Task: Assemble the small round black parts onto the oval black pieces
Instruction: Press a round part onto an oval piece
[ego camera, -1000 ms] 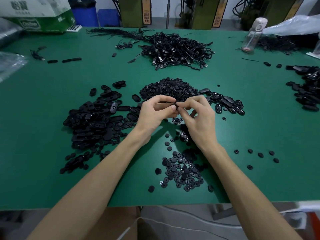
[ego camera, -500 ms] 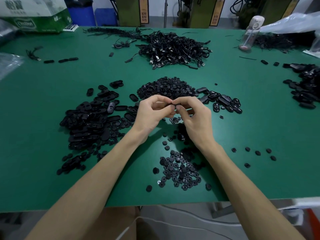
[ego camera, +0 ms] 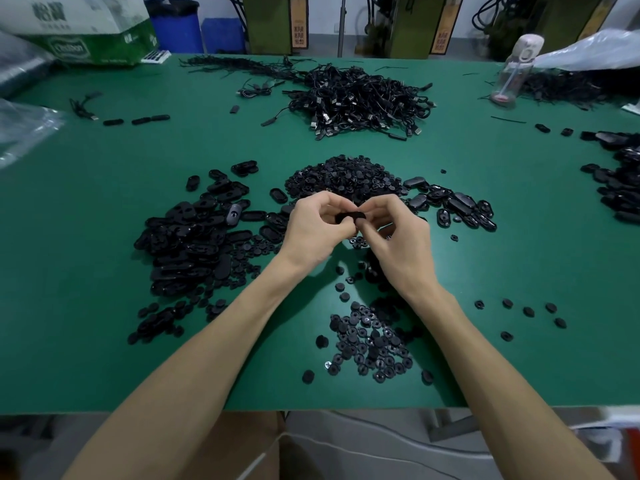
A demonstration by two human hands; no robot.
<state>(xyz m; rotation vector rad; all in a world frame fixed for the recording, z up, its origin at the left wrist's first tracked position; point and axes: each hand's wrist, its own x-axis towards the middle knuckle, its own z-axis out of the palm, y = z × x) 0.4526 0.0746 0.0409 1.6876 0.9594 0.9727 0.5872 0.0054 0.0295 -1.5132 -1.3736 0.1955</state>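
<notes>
**Head view: the oval piece is coming into sight between our fingers**

We are holding one oval black piece (ego camera: 351, 216) between both hands, above the middle of the green table (ego camera: 104, 306). Our left hand (ego camera: 317, 228) is curling its fingers and thumb round the piece's left end. Our right hand (ego camera: 398, 237) is pinching its right end, with the thumb pressing against it.

Half a second ago our fingertips were bunched tight together and the piece was barely showing. Now it is standing out as a dark arc between the thumbs. We cannot tell whether a small round part is sitting under the right thumb. We are judging that one is being pressed home or checked, so this piece is probably nearly done.

Plenty is waiting:
- The heap of oval pieces (ego camera: 194, 237) is lying to the left.
- The mound of round parts (ego camera: 346, 178) is lying just beyond our hands.
- The scatter of round parts (ego camera: 370, 344) is lying toward the near edge.
- A tangle of black cables (ego camera: 356, 102) is lying toward the far edge.

As for writing, the carton (ego camera: 86, 32) at the far left corner is showing a green panel with a white logo and grey characters above it. Both are too soft for us to read. The vertical yellow strips (ego camera: 298, 22) behind the far edge are carrying characters that we cannot make out either.
</notes>
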